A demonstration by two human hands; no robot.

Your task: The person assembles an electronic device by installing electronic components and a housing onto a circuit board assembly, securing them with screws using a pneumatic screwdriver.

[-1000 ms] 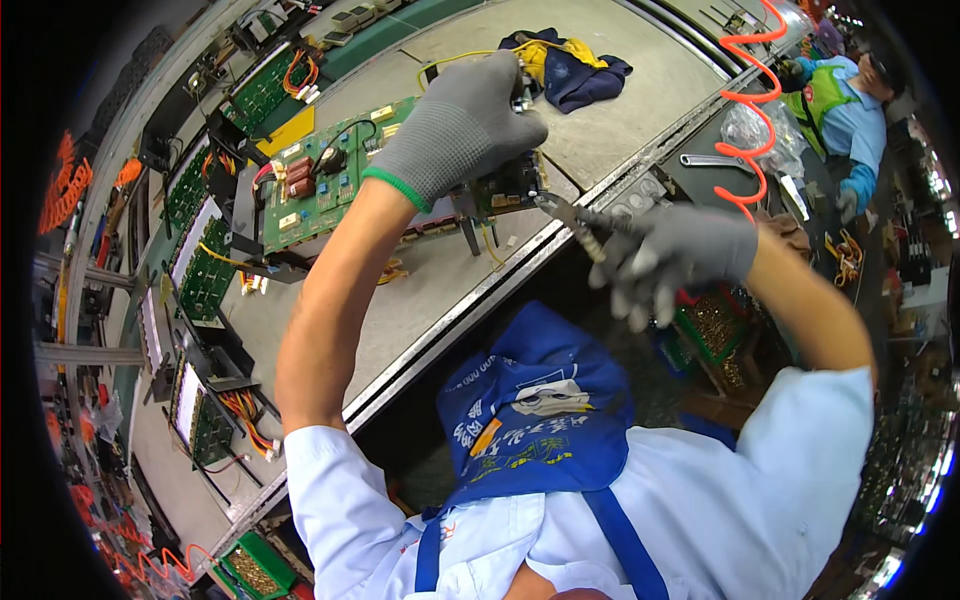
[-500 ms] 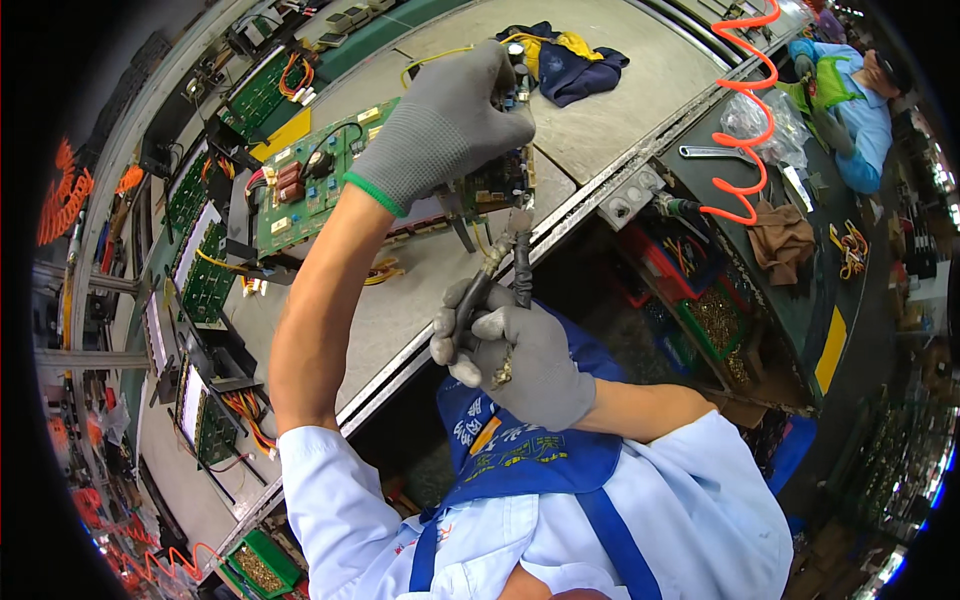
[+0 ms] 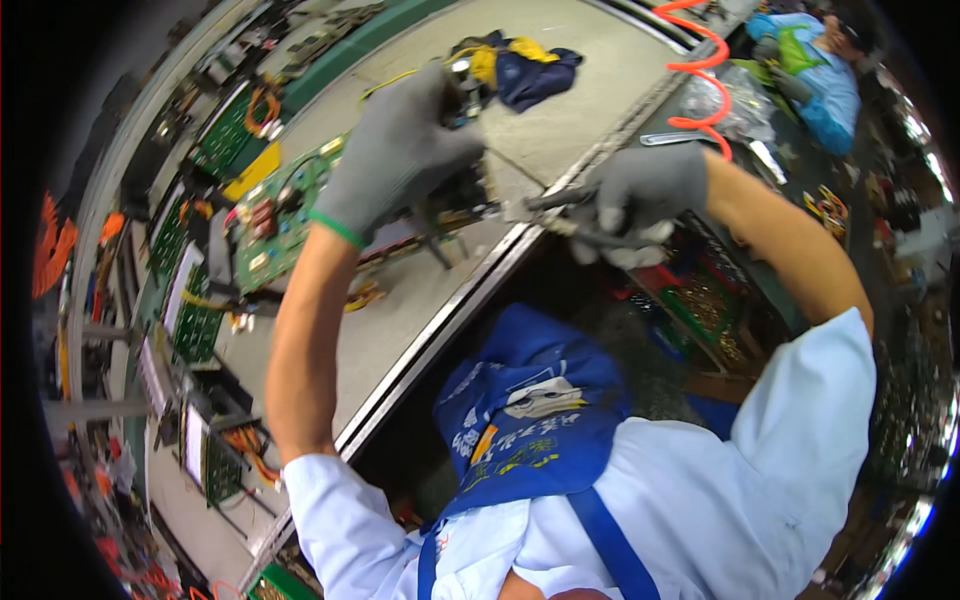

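My left hand (image 3: 400,150), in a grey glove with a green cuff, is closed at the right end of a green circuit board (image 3: 285,225) crowded with parts. The back of the hand hides most of its fingertips and that end of the board. My right hand (image 3: 650,190), gloved too, is closed round black-handled pliers (image 3: 605,239) just past the bench's front edge. Their jaws point left, close to the board's near right corner; whether they touch it I cannot tell. Blur softens both hands.
A dark blue and yellow cloth (image 3: 535,75) lies beyond my left hand. An orange coiled hose (image 3: 700,65) hangs at the right above a wrench (image 3: 665,138). Upright boards (image 3: 195,320) line the left side. A co-worker (image 3: 815,75) works at upper right.
My right hand has swung out to the right and upward, from before my apron to the bench edge, turning the pliers' jaws leftward. The left hand stays at the board; the view has shifted slightly.
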